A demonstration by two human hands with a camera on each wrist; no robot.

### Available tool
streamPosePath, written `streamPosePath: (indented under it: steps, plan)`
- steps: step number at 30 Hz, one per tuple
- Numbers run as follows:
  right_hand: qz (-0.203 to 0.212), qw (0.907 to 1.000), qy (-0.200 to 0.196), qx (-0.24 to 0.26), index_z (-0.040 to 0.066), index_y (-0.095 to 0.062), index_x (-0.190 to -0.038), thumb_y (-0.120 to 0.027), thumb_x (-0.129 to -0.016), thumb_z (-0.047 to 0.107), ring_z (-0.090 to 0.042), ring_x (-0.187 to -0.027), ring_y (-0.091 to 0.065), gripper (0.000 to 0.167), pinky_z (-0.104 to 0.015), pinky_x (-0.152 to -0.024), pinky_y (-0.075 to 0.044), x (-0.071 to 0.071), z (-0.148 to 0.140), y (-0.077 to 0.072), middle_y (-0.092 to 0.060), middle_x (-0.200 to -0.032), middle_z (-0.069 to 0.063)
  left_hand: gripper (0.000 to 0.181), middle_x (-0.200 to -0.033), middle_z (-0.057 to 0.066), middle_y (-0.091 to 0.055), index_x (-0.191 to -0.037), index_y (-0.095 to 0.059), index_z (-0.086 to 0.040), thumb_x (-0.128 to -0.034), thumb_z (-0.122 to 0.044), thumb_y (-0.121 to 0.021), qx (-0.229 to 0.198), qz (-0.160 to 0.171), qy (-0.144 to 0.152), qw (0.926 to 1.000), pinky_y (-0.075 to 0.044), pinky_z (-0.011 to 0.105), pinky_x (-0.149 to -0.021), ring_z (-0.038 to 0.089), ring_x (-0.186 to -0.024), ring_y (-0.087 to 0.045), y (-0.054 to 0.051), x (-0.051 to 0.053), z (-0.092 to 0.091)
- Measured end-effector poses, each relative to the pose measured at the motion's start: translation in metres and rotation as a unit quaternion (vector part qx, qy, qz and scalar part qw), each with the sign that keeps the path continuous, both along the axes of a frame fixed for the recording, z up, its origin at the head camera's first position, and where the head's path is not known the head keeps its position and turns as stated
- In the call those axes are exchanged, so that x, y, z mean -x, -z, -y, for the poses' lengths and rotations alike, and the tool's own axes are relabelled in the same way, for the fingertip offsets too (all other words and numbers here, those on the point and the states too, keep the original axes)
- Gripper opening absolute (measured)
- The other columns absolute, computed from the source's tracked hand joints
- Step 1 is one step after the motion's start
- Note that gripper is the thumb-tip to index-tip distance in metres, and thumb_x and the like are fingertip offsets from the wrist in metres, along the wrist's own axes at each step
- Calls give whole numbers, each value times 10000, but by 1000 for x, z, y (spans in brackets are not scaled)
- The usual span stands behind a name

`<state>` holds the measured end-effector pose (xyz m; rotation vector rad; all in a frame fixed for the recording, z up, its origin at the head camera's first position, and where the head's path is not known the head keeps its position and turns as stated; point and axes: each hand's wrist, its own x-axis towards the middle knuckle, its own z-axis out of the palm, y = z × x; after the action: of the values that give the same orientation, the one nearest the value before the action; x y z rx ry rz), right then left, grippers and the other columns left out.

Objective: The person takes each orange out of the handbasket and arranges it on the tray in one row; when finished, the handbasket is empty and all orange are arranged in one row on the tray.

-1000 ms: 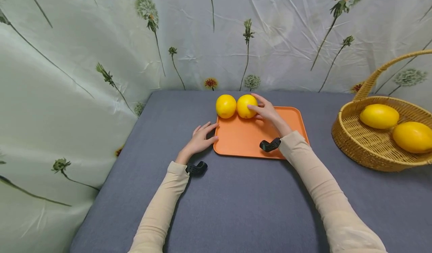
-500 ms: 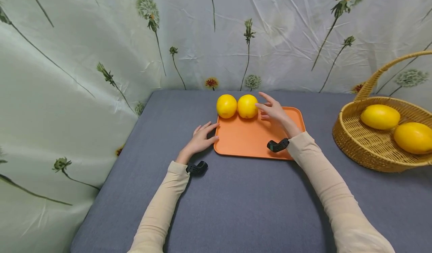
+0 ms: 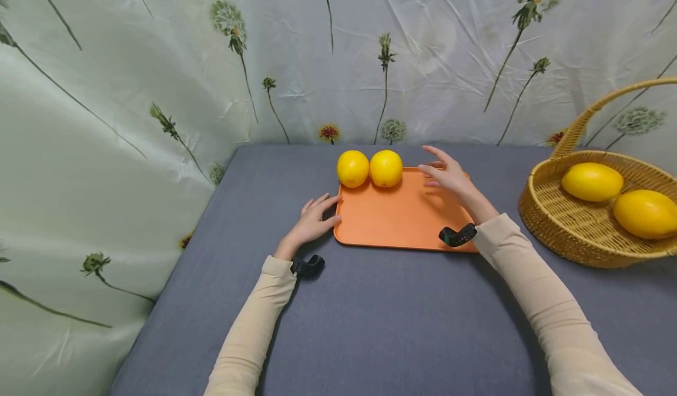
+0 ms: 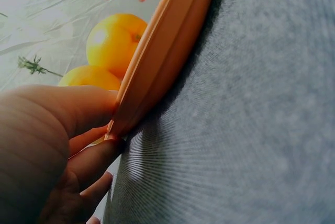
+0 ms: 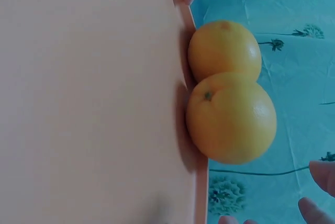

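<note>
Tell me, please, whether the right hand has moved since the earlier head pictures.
Yes: judged against the basket, the right hand has moved right, toward it and away from the oranges.

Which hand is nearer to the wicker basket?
Right. The right hand hovers above the right end of the orange tray, left of the wicker basket; the left hand is farther off, at the tray's left edge.

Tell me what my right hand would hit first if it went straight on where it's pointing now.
Your right hand would probably meet the nearer orange, by the far edge of the tray, across a gap; with the hand's height unclear, it might pass over.
</note>
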<state>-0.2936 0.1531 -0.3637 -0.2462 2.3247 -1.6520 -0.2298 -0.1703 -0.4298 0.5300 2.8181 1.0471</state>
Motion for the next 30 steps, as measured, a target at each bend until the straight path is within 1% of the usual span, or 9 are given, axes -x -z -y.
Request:
streamPosePath:
  steps: [6, 12, 14, 16, 18, 20, 24, 27, 30]
  plan:
    - [-311, 9993, 163, -125, 236, -150, -1518, -478, -970, 277, -422, -1308, -391, 640, -509, -1056, -386, -9, -16, -8, -294, -1489, -257, 548, -1482, 147, -401, -1421, -405, -70, -923, -244, -553, -66, 21, -52, 10000, -31, 537, -1167, 325, -1450, -219, -1, -1, 0]
    - [-429, 9982, 349, -235, 249, -205, -1505, -486, -961, 318, -354, -1254, -447, 617, -321, -967, -496, -16, -27, -12, -343, -1451, -236, 553, -1487, 147, -394, -1424, -399, -68, -922, -245, -549, -127, 58, -62, 9999, -22, 536, -1167, 325, -1453, -208, -3, -1, 2]
    - [-444, 9981, 374, -184, 247, -216, -1502, -492, -957, 329, -259, -1185, -506, 616, -286, -941, -506, -18, -31, -11, -367, -1425, -217, 554, -1487, 143, -395, -1424, -400, -71, -921, -246, -550, -106, 61, -63, 9999, -23, 533, -1169, 322, -1454, -209, -3, -1, 2]
    - [-468, 9981, 385, -63, 239, -230, -1497, -500, -954, 328, -130, -1093, -542, 613, -251, -908, -515, -20, -36, -11, -400, -1373, -172, 554, -1487, 142, -395, -1424, -401, -73, -919, -244, -551, -92, 64, -63, 9999, -23, 533, -1169, 322, -1453, -211, -3, -1, 2]
    - [-489, 9980, 394, 115, 233, -240, -1493, -508, -952, 313, -5, -1001, -541, 609, -206, -867, -519, -22, -43, -10, -435, -1293, -83, 554, -1486, 141, -396, -1423, -402, -74, -917, -244, -552, -87, 67, -62, 9999, -24, 533, -1169, 322, -1453, -213, -2, -1, 2]
    - [-571, 9974, 391, 224, 222, -245, -1492, -517, -949, 292, 63, -939, -533, 611, -158, -814, -517, -24, -50, -11, -446, -1207, -3, 555, -1486, 141, -396, -1423, -402, -74, -916, -243, -552, -75, 66, -55, 9999, -24, 534, -1169, 322, -1452, -215, -1, -1, 1]
    - [-723, 9963, 437, 168, 227, -241, -1491, -524, -945, 294, 87, -922, -536, 619, -117, -776, -503, -30, -64, -12, -441, -1125, 104, 555, -1484, 141, -400, -1421, -404, -71, -915, -240, -554, -71, 67, -48, 9999, -25, 533, -1169, 322, -1452, -216, -1, 0, 0]
    - [-790, 9953, 541, 110, 229, -254, -1483, -522, -944, 304, 77, -925, -546, 607, -117, -778, -502, -35, -74, -12, -449, -1104, 133, 554, -1483, 141, -402, -1421, -405, -72, -915, -242, -556, -47, 63, -52, 10000, -26, 533, -1170, 320, -1451, -217, 0, 0, -1]
    - [-823, 9944, 583, 316, 214, -282, -1470, -527, -944, 264, 67, -912, -566, 582, -116, -763, -510, -40, -83, -14, -470, -1074, 138, 553, -1482, 139, -404, -1419, -408, -74, -915, -244, -558, -41, 70, -54, 10000, -26, 531, -1171, 318, -1451, -219, 0, 0, -2]
